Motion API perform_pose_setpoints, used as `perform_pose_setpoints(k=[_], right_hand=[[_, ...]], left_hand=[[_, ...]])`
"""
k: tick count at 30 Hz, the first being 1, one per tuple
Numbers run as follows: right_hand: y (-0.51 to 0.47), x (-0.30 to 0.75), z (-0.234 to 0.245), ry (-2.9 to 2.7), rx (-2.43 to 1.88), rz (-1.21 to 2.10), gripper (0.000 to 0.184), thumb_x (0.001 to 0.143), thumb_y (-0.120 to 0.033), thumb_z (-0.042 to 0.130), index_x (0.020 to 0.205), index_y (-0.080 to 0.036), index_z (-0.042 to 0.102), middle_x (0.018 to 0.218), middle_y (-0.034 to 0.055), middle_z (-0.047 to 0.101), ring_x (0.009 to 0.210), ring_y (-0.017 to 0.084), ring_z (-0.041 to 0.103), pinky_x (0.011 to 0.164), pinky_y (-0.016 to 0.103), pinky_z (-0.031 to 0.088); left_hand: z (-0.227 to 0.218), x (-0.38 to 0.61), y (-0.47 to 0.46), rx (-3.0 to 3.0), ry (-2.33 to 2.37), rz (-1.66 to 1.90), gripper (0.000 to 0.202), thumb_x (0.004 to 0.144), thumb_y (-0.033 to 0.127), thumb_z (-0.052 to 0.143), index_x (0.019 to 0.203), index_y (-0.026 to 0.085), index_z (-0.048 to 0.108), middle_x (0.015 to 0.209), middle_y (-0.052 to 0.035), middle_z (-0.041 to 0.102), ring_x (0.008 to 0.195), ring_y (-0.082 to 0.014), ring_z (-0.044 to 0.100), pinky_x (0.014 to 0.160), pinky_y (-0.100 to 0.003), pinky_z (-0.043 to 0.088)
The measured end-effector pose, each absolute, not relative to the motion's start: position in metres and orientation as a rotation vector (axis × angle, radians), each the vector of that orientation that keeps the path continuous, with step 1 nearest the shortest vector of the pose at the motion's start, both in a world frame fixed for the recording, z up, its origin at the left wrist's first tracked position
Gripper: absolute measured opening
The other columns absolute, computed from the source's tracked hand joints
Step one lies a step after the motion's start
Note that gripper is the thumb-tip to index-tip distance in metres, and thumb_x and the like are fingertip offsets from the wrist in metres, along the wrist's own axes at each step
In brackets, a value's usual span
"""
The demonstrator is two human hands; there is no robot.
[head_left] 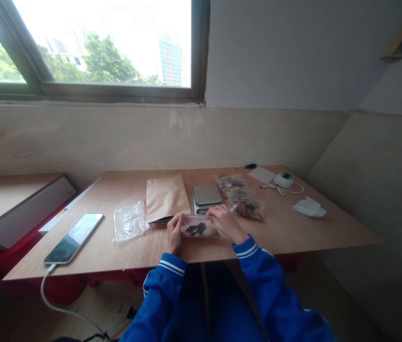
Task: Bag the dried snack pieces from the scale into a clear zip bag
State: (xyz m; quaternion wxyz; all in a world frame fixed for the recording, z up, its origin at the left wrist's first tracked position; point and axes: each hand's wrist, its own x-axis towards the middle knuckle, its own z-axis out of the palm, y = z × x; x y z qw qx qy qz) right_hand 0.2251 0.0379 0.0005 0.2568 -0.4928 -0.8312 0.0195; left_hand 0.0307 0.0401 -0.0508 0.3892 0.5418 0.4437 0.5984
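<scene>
A small clear zip bag with dark dried pieces inside lies on the wooden table near its front edge. My left hand grips the bag's left end. My right hand grips its right end and top edge. Both arms wear blue sleeves with white stripes. Just behind the bag stands a small digital scale with a grey platform. To the left of the scale lies a brown paper pouch.
Filled clear bags lie right of the scale, another behind them. A pile of empty clear bags and a phone on a cable lie left. A white round device, white card and crumpled tissue lie at right.
</scene>
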Motion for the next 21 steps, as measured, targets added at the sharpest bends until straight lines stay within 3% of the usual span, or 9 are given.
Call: perform_pose_setpoints(k=[7,11,15,21], right_hand=[[0.040,0.313,0.016,-2.313,-1.482,0.179,0.017,0.089,-0.018,0.054,0.085,-0.021,0.071,0.081,0.0031,0.069,0.080,0.019,0.060,0.077,0.031,0.039],[0.052,0.353,0.017,-2.217,-1.672,-0.198,0.018,0.087,-0.023,0.056,0.089,-0.025,0.074,0.096,0.0075,0.068,0.090,0.024,0.057,0.081,0.038,0.038],[0.050,0.346,-0.004,-1.851,-1.810,-0.586,0.041,0.087,-0.023,0.054,0.128,-0.024,0.056,0.133,0.0133,0.050,0.104,0.030,0.051,0.086,0.045,0.039],[0.017,0.309,-0.072,-1.477,-1.898,-0.533,0.049,0.091,-0.043,0.042,0.132,-0.016,0.048,0.141,0.0192,0.036,0.118,0.034,0.044,0.091,0.050,0.040]], left_hand=[[-0.052,0.030,0.044,1.328,1.077,1.495,0.044,0.087,0.050,0.048,0.067,0.015,0.065,0.064,-0.0021,0.059,0.059,-0.0122,0.046,0.059,-0.025,0.037],[-0.052,0.030,0.044,1.352,1.073,1.427,0.044,0.086,0.049,0.049,0.063,0.015,0.064,0.061,-0.0012,0.057,0.058,-0.0117,0.045,0.059,-0.024,0.036],[-0.053,0.028,0.045,1.285,1.092,1.432,0.044,0.085,0.051,0.050,0.062,0.016,0.064,0.062,-0.0014,0.058,0.057,-0.0114,0.045,0.058,-0.024,0.036],[-0.050,0.029,0.044,1.291,1.102,1.411,0.045,0.083,0.052,0.051,0.060,0.015,0.064,0.061,-0.0014,0.058,0.057,-0.0117,0.046,0.057,-0.024,0.037]])
